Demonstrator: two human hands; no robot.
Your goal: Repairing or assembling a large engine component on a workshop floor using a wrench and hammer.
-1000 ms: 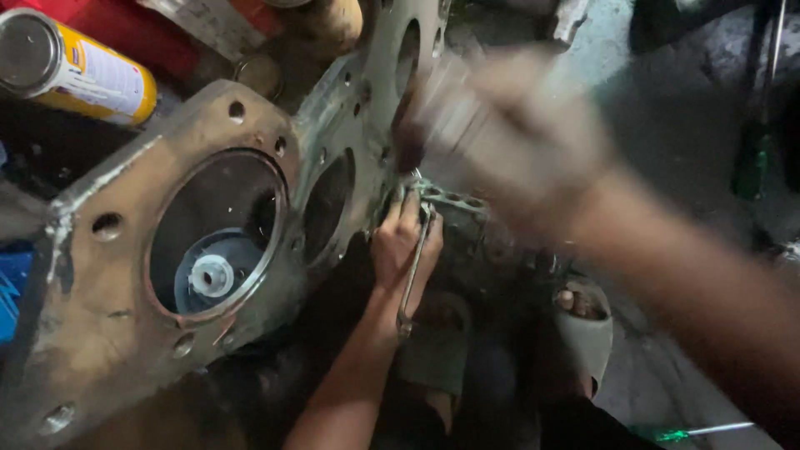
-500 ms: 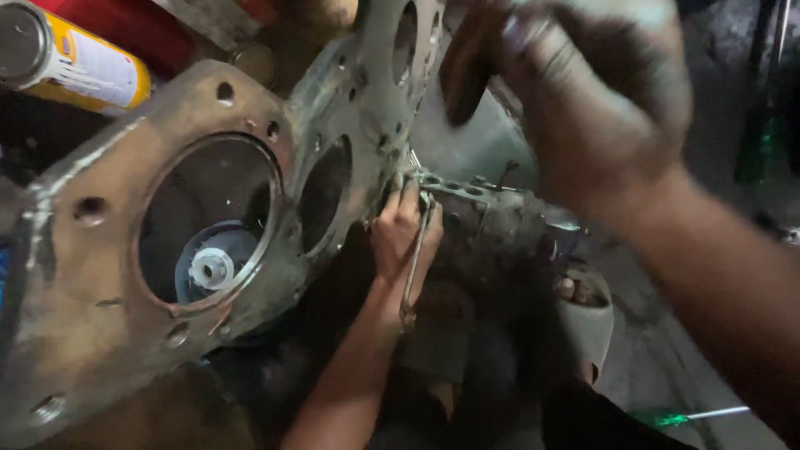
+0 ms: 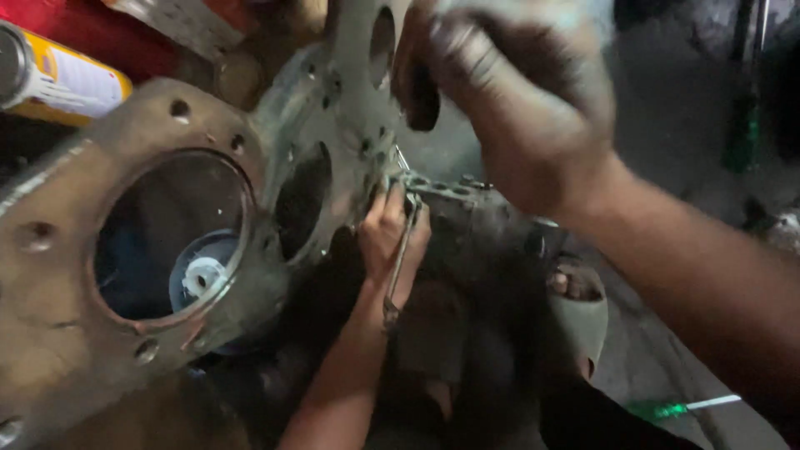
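Nearest us, a co-worker's hand (image 3: 392,237) reached up, fingers wrapped around a wrench (image 3: 400,254) against the dark engine block (image 3: 475,225). Our right hand (image 3: 517,100) gripped the far end of the rusty head gasket (image 3: 108,242), fingers clamped on it; through its near-left hole showed a white cap (image 3: 204,275). Far left lay a yellow spray can (image 3: 58,75).

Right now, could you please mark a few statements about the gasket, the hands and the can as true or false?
1. The right hand grips the upper part of the gasket. True.
2. The yellow spray can lies at the lower right. False: it lies at the upper left.
3. The smaller hand at the centre holds a wrench. True.
4. A red cap shows through the gasket's big hole. False: a white round part shows there.
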